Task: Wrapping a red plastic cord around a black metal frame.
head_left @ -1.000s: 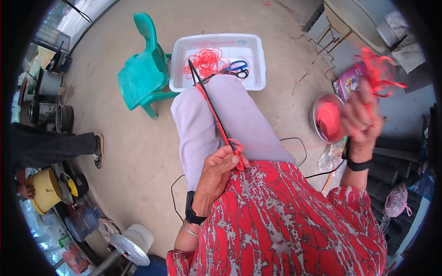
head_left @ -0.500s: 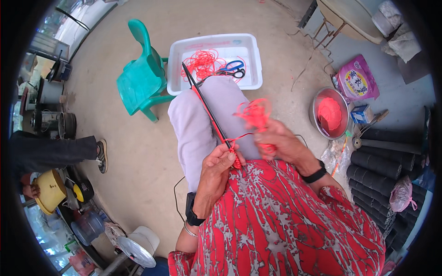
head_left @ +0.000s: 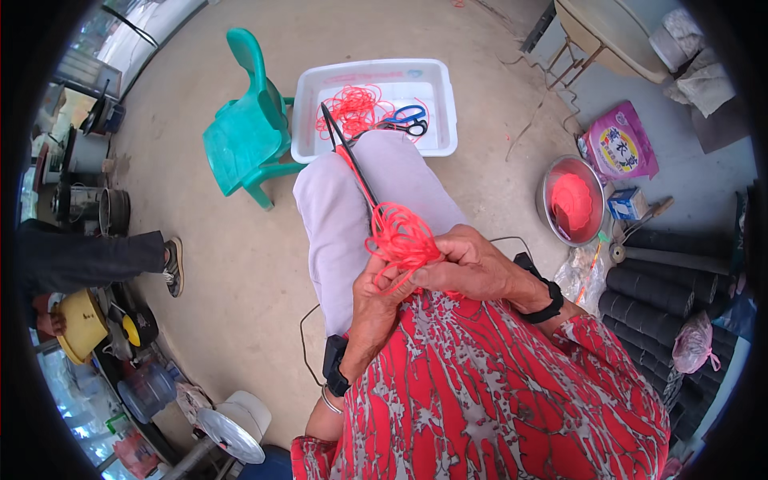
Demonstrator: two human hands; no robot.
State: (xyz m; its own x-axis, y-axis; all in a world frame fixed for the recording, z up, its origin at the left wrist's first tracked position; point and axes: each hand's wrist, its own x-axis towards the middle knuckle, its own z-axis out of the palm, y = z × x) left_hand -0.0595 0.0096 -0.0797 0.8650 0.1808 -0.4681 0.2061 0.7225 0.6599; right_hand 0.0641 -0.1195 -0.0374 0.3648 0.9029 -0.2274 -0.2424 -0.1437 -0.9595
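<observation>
A looped bundle of red cord is gripped by my right hand, its fingers closed around the tail of the bundle. My left hand is closed close beside it over my lap. It holds the lower end of a long black rod-like strip, which runs up between my knees with red cord along it. The bundle hides the left fingertips and the knotted red part. Beyond my knees stands a white plastic tub with a tangle of red cord and blue-and-black scissors inside.
A green plastic chair touches the tub's left side. On the right are a metal bowl holding a red basket-like dish, a purple bag and dark rolls. Another person's leg extends from the left.
My right hand has brought the red cord bundle down and left, across to my left hand. The bundle now covers the left fingertips. My left hand has stayed nearly in place.
</observation>
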